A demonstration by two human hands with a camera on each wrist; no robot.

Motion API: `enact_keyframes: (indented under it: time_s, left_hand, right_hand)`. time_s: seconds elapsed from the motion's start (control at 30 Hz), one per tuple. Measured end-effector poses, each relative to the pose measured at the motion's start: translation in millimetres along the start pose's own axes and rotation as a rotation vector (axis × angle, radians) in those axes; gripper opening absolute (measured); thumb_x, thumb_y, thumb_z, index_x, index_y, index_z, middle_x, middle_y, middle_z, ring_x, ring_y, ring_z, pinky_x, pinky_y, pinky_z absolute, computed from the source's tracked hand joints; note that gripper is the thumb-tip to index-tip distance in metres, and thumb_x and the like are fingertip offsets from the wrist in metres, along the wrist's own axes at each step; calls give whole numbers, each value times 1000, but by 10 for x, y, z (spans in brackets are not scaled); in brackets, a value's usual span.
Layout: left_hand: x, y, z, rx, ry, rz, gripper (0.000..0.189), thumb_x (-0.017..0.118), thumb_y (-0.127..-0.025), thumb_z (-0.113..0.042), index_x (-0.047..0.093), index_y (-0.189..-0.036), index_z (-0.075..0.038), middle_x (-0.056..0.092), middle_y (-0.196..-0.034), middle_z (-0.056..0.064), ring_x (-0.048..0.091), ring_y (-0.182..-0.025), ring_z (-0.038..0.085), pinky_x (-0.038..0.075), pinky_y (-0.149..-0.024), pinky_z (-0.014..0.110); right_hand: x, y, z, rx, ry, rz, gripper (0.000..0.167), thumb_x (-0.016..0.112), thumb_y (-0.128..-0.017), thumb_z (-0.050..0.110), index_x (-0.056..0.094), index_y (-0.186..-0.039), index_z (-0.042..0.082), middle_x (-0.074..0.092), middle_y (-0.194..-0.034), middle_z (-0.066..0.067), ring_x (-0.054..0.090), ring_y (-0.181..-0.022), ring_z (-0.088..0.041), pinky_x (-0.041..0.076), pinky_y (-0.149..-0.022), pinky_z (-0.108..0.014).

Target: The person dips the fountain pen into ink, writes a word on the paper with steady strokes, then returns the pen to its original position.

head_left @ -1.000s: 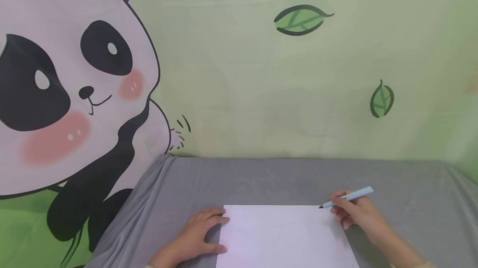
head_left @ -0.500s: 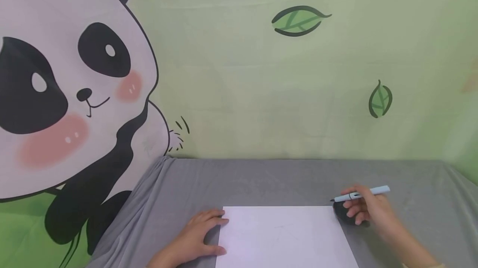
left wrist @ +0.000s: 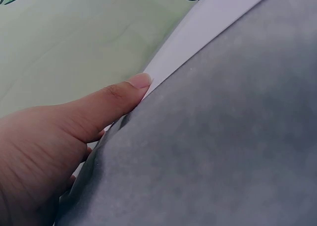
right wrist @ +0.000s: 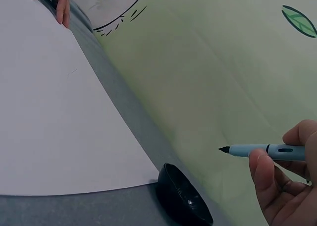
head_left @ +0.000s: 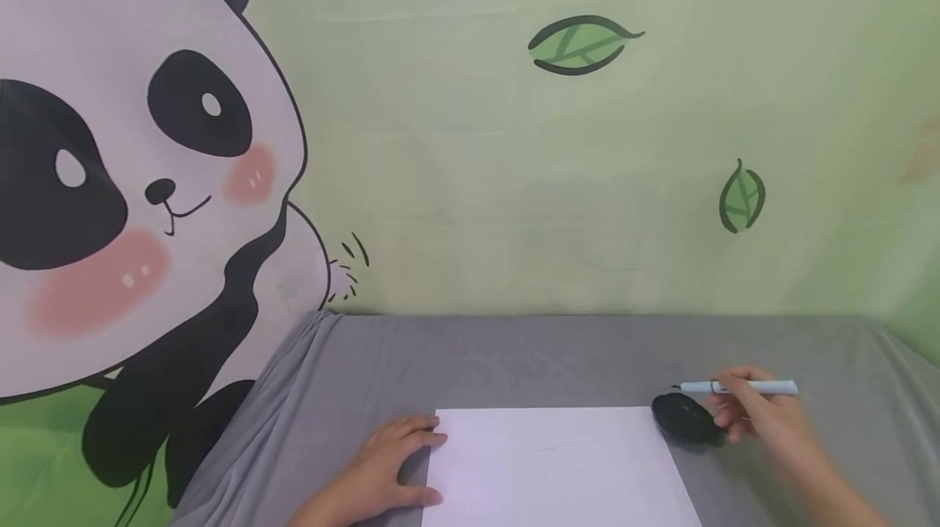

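In the head view my left hand (head_left: pixel 385 466) rests at the left edge of a white sheet of paper (head_left: pixel 543 478), fingertips and thumb on it. The left wrist view shows the thumb (left wrist: pixel 114 102) lying on the paper's edge. My right hand (head_left: pixel 767 421) pinches a light blue pen (head_left: pixel 774 387) with a dark pointed tip, held raised and pointing left. The tip stands above a small black dish (head_left: pixel 685 418) at the paper's far right corner. In the right wrist view the dish (right wrist: pixel 185 198) looks hollow and shiny inside. A faint thin line marks the paper.
A grey cloth (head_left: pixel 499 356) covers the table beneath the paper. Behind it hangs a pale green backdrop (head_left: pixel 455 143) printed with a large panda (head_left: pixel 272 282) and leaves (head_left: pixel 580 46).
My right hand has moved right with the pen, away from the paper's corner, uncovering the black dish. The left hand stays on the paper. The head view has shifted slightly.
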State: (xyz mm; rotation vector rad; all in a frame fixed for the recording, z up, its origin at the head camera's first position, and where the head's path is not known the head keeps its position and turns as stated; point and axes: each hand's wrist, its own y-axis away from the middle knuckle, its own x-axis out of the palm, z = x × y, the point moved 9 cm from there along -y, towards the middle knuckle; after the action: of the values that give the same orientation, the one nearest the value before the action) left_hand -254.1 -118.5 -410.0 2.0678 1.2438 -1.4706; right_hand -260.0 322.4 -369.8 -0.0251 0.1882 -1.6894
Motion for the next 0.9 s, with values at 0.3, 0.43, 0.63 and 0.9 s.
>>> enact_keyframes:
  time_s: [0.3,0.43,0.63,0.9]
  left_hand:
    - [-12,-5,-16,5,-7,-20,64,75,-74,-53,61,-126,-18,55,-138,6,48,-127,33,36,-101,59]
    - [0,-15,-3,-2,-5,-13,64,75,-74,-54,61,-126,-19,55,-137,6,48,-127,32,36,-101,59]
    - [8,-22,11,7,-21,-25,64,75,-73,-53,61,-125,-19,55,-137,5,49,-127,32,36,-101,58]
    - [19,-16,14,0,-5,-24,64,74,-74,-56,61,-126,-21,54,-138,4,48,-128,32,36,-101,59]
  right_hand:
    - [-126,162,52,9,40,-36,18,56,-98,22,73,-94,26,75,-79,11,67,-60,-7,48,-44,-23]
    - [-156,177,4,29,-22,-17,32,44,-103,24,74,-94,27,75,-82,9,69,-63,-9,49,-45,-24]
    - [-207,181,-89,75,-71,-16,44,32,-104,24,73,-90,31,75,-82,8,68,-62,-11,51,-46,-26]
    - [-320,236,-162,28,-58,-62,38,38,-104,21,72,-89,30,73,-77,7,64,-59,-8,50,-46,-24]
